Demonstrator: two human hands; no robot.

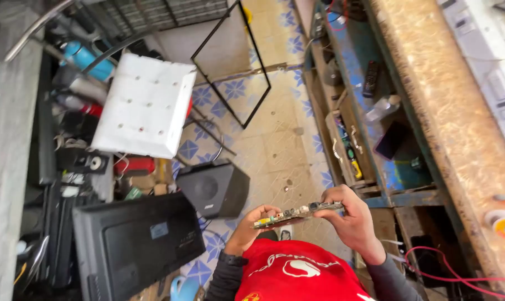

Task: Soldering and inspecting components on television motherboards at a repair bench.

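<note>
Both hands, left (251, 223) and right (350, 214), grip an edge-on circuit board (297, 214), its face hidden.

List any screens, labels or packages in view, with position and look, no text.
TV: lower left on the floor, black back panel facing up, small pale label.
Bezel: top centre, empty black rectangular frame, leaning.
Circuit board: between both hands, green, edge-on.

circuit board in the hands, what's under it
Under the circuit board, held edge-on by the left hand and right hand, lie patterned floor tiles and the red shirt. Its underside is hidden.
</note>
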